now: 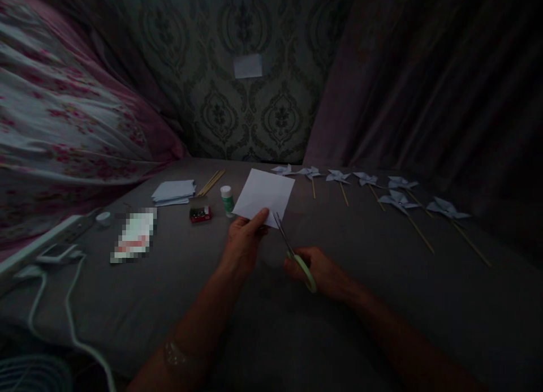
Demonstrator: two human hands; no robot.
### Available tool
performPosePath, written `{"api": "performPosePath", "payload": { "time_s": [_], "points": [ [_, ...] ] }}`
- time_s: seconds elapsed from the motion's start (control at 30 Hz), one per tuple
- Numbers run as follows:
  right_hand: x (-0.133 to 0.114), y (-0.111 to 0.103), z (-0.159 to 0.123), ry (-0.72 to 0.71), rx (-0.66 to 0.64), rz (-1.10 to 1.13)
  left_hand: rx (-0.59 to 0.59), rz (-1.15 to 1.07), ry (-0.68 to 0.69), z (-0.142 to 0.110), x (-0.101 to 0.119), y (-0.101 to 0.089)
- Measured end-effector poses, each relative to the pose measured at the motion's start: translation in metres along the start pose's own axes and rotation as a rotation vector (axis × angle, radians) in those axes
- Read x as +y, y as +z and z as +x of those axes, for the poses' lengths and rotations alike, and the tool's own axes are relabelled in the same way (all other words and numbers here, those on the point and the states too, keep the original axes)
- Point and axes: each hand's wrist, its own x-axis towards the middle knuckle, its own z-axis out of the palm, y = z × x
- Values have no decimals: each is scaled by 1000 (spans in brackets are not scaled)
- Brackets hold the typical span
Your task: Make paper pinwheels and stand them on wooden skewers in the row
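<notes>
My left hand (248, 233) pinches a square sheet of white paper (267, 191) by its near edge, thumb on top. The sheet is tilted up above the table. In my right hand (314, 265) is a pair of scissors (283, 233) with light green handles. Their blades meet the paper's near corner, just right of my left thumb. A glue stick (227, 201) with a white cap stands upright just left of the paper. Farther left lies a small red box (200, 214) with its top open and small dark and shiny bits inside.
A stack of white paper (173, 191) and several thin wooden sticks (211, 182) lie at the back left. Paper pinwheels on sticks (397, 199) line the right side. A power strip (40, 242) with white cables borders the left edge, near a small white cap (103, 218).
</notes>
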Motion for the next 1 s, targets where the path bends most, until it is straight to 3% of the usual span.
{"api": "performPosePath", "payload": {
  "time_s": [0.13,0.43,1.0],
  "points": [
    [1,1,0,1,-24,-8,-1,-6,4,0,0,-1],
    [2,3,3,-13,59,-2,-62,86,50,-5,-6,0],
    [4,8,5,11,199,52,-37,114,53,-8,-7,-1]
  ]
}}
